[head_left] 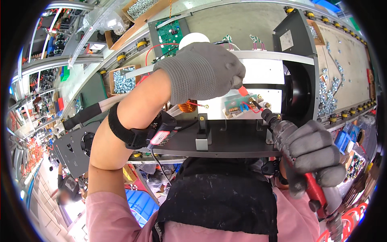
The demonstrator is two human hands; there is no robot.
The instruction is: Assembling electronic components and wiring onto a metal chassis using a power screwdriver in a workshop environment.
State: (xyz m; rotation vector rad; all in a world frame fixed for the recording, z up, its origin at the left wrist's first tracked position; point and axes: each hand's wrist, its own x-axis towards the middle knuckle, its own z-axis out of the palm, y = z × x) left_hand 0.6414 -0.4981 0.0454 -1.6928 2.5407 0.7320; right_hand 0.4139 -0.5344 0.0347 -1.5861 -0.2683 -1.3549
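My right hand [316,151], in a grey glove, is wrapped round a red-and-grey power screwdriver [312,187]. Its dark tip reaches the brass terminals at the right end of a small green circuit board [233,105], which sits on a white plate [274,97] inside a black metal chassis [238,141]. Above that board, my left hand [205,70], also gloved, has its fingers closed on a red sleeve-like piece [243,91] beside the terminals. The glove hides the piece's other end. A copper coil [187,106] lies under my left wrist.
A larger green circuit board [169,34] lies behind my left hand. Boxes of screws [124,80] stand to the left, and loose screws [332,90] are scattered at the right. The chassis's black end panel [296,36] rises at the back right. Yellow-black rollers [348,109] line the bench edges.
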